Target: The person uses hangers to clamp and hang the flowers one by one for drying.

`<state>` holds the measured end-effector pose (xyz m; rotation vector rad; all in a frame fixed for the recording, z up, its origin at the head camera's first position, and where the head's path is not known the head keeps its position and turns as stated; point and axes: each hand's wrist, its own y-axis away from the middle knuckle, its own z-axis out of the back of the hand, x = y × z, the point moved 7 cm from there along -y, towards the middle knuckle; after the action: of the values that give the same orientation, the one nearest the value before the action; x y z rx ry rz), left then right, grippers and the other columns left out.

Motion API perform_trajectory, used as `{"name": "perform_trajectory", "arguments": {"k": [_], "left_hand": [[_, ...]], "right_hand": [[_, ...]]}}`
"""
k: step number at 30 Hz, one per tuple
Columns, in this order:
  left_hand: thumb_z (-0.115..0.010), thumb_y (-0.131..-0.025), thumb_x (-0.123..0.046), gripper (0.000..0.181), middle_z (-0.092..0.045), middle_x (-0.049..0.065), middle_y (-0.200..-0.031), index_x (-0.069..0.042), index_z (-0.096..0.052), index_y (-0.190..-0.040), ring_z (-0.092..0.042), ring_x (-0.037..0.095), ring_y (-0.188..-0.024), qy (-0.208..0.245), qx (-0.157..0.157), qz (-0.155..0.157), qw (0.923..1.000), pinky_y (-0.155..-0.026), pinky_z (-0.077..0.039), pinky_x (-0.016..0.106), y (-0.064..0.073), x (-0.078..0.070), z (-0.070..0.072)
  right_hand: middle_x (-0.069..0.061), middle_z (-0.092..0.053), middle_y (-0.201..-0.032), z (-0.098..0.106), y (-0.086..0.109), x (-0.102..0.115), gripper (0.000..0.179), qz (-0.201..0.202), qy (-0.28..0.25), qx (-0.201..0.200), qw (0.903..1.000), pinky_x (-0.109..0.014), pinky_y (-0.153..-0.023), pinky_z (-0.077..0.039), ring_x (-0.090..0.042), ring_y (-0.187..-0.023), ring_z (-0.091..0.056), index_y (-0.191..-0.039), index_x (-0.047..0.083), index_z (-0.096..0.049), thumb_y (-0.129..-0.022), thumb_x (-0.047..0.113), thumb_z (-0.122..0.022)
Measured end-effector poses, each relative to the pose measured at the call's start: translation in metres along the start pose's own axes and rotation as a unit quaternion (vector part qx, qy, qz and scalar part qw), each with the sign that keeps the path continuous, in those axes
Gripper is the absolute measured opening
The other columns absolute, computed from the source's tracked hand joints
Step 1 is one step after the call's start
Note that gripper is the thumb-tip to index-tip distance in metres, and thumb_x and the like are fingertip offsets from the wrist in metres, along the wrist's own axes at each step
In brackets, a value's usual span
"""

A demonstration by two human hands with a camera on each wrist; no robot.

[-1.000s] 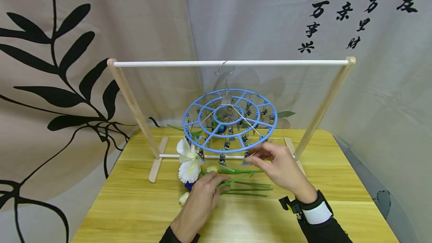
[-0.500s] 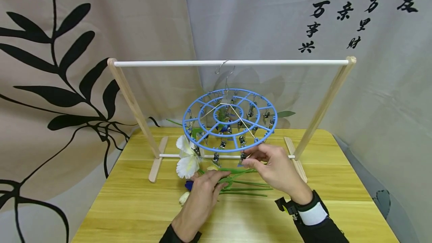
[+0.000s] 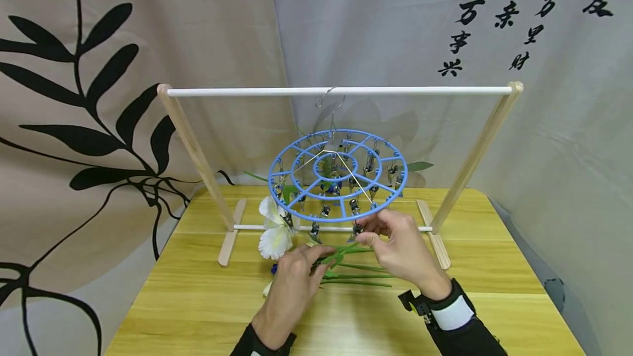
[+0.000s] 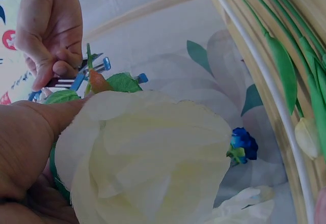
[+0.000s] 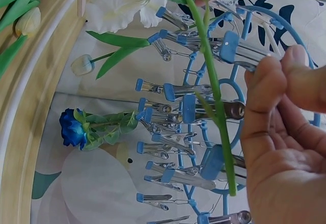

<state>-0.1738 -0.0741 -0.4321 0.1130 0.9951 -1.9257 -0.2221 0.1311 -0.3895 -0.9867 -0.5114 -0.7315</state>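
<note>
A blue round clip hanger (image 3: pixel 338 220) hangs by its hook from the white rod of a wooden stand. My right hand (image 3: pixel 403 246) pinches a metal clip (image 5: pixel 247 53) at the hanger's near right rim, seen closest in the right wrist view. Just below and left of it, my left hand (image 3: pixel 294 282) holds a white rose (image 4: pixel 147 158) by its leafy green stem (image 5: pixel 214 96). In the right wrist view that stem crosses in front of several blue-tipped clips. The rose's bloom is hidden in the head view.
A white lily (image 3: pixel 275 240), a blue rose (image 5: pixel 74 128) and a white tulip (image 5: pixel 82 65) hang from the hanger. Loose green stems (image 3: pixel 366 283) lie on the wooden table (image 3: pixel 198 301) beneath my hands. The stand's wooden posts (image 3: pixel 195 153) rise on both sides.
My left hand has risen slightly with the rose, nearer the clip. The right hand has drawn the clip a little to the left, and the hanging clips have shifted.
</note>
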Motion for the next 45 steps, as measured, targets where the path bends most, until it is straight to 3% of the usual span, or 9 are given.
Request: {"name": "perform_trajectory", "arguments": {"k": [8, 12, 20, 29, 35, 45], "left_hand": [[-0.100, -0.084, 0.006, 0.038, -0.090, 0.006, -0.100, -0.010, -0.090, -0.117, -0.081, 0.017, -0.089, -0.014, -0.005, 0.015, 0.9998, -0.071, -0.065, 0.025, -0.002, 0.001, 0.002], [-0.102, -0.081, 0.006, 0.040, -0.090, 0.005, -0.099, -0.009, -0.090, -0.116, -0.081, 0.017, -0.086, -0.019, -0.014, 0.005, 0.9997, -0.071, -0.065, 0.025, -0.002, 0.001, 0.003], [-0.102, -0.082, 0.006, 0.040, -0.090, 0.006, -0.101, -0.008, -0.089, -0.117, -0.080, 0.015, -0.084, -0.009, -0.016, -0.005, 0.9998, -0.070, -0.065, 0.023, -0.004, -0.001, 0.004], [-0.103, -0.085, -0.003, 0.032, -0.091, 0.004, -0.101, -0.010, -0.089, -0.113, -0.081, 0.014, -0.084, -0.022, -0.047, -0.038, 0.9979, -0.072, -0.066, 0.025, -0.009, -0.009, 0.007], [-0.103, -0.086, -0.002, 0.033, -0.091, 0.004, -0.103, -0.010, -0.087, -0.114, -0.085, 0.016, -0.089, -0.019, -0.058, -0.053, 0.9967, -0.075, -0.069, 0.028, -0.011, -0.011, 0.008], [-0.102, -0.086, -0.002, 0.033, -0.091, 0.003, -0.104, -0.011, -0.088, -0.115, -0.085, 0.015, -0.090, -0.026, -0.058, -0.043, 0.9971, -0.076, -0.069, 0.029, -0.012, -0.012, 0.008]], "right_hand": [[-0.005, -0.085, -0.098, 0.000, 0.000, 0.001, 0.022, 0.004, 0.013, -0.013, 0.9998, -0.030, -0.073, -0.070, -0.008, -0.080, -0.078, -0.114, 0.003, -0.081, -0.097, -0.007, -0.090], [-0.006, -0.085, -0.096, 0.000, 0.000, 0.001, 0.018, 0.003, 0.013, -0.031, 0.9994, -0.031, -0.068, -0.069, -0.007, -0.079, -0.078, -0.110, 0.003, -0.083, -0.097, -0.005, -0.090], [-0.015, -0.087, -0.097, -0.005, 0.000, 0.000, 0.013, 0.000, -0.008, -0.042, 0.9991, -0.027, -0.078, -0.071, -0.011, -0.082, -0.083, -0.107, 0.001, -0.084, -0.097, -0.007, -0.089], [-0.006, -0.088, -0.096, -0.006, -0.002, 0.003, 0.018, 0.002, 0.018, -0.050, 0.9986, -0.025, -0.079, -0.071, -0.010, -0.083, -0.083, -0.105, 0.003, -0.086, -0.096, -0.012, -0.087], [-0.011, -0.088, -0.096, -0.008, -0.004, 0.003, 0.015, 0.003, 0.027, -0.050, 0.9984, -0.024, -0.077, -0.070, -0.010, -0.083, -0.084, -0.105, 0.004, -0.086, -0.095, -0.006, -0.091], [-0.005, -0.088, -0.095, -0.008, -0.005, 0.005, 0.020, 0.005, 0.043, -0.056, 0.9975, -0.025, -0.073, -0.068, -0.010, -0.081, -0.083, -0.104, 0.007, -0.087, -0.092, -0.007, -0.093]]}}
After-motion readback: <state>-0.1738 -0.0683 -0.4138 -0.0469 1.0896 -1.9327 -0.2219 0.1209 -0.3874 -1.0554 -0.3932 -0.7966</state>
